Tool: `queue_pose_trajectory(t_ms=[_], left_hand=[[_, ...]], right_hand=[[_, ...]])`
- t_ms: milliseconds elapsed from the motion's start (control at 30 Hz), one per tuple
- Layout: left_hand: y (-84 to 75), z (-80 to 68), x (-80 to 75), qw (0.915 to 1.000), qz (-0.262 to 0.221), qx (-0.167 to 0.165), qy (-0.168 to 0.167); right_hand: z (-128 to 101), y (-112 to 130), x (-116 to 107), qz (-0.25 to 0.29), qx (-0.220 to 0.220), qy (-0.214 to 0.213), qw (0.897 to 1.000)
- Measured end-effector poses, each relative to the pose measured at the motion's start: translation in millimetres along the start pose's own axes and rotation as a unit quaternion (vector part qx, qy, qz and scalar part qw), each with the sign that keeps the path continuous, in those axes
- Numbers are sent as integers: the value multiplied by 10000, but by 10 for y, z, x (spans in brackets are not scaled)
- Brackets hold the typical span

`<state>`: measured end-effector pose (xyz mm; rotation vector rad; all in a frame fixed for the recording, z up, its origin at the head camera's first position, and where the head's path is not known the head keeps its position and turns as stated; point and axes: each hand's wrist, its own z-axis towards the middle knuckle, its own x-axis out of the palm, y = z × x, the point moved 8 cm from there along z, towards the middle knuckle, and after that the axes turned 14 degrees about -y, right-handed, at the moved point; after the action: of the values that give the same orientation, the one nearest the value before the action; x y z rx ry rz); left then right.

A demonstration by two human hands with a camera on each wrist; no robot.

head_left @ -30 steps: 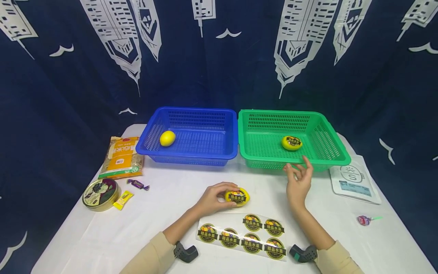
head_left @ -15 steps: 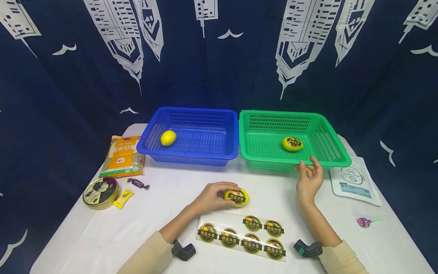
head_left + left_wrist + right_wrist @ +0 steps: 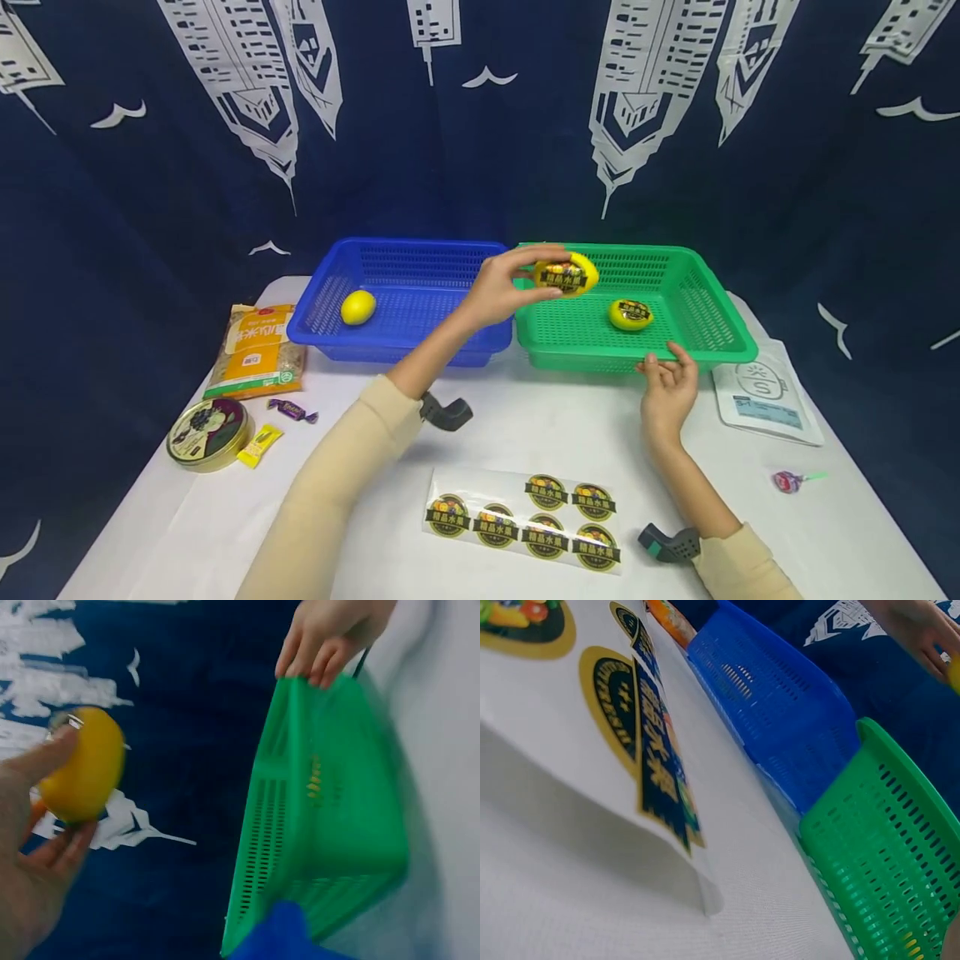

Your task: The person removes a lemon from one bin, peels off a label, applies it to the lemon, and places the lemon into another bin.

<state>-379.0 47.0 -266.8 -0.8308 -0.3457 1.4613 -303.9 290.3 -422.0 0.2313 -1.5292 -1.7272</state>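
Note:
My left hand [image 3: 495,287] holds a yellow lemon [image 3: 583,275] with a round black-and-gold sticker on its side, raised over the left part of the green basket [image 3: 570,360]. In the left wrist view the lemon [image 3: 94,761] sits between thumb and fingers, apart from the basket. Farther right, my right hand [image 3: 670,400] grips the front rim of the green basket, its fingers bent over the edge. Inside that basket lies a second stickered lemon [image 3: 631,315]. The blue basket [image 3: 405,343] beside it contains one plain lemon [image 3: 358,307].
A sheet of round stickers [image 3: 480,479] lies near the table's front, one corner lifted in the right wrist view. At left are a grain bag [image 3: 258,354], a round tin [image 3: 210,433] and two wrapped candies [image 3: 260,446]. A white pouch [image 3: 765,392] and a lollipop [image 3: 787,481] lie at right.
My left hand has lifted the stickered lemon from above the sticker sheet up and forward to the green basket. The right hand first slid a little right along the rim, then stayed there.

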Motion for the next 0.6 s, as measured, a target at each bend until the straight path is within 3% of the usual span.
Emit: queue_pose_trajectory(t_ms=[133,300,467,600], left_hand=[[142,430,262,9999,-63,83,-66],[502,752,584,9988,104,-488,-9],[962,780,832,9911,845,-983,294],[1294,673,1048,9758,1596,-1360,627]], right_hand=[[19,-31,-19,-9,-72,-56,10000],[24,-25,-31,-103,-233,-76,9996],[-6,-40,-24,-250,-343,-12,9991],[-30,61,-9,-336,-333,68,9989]])
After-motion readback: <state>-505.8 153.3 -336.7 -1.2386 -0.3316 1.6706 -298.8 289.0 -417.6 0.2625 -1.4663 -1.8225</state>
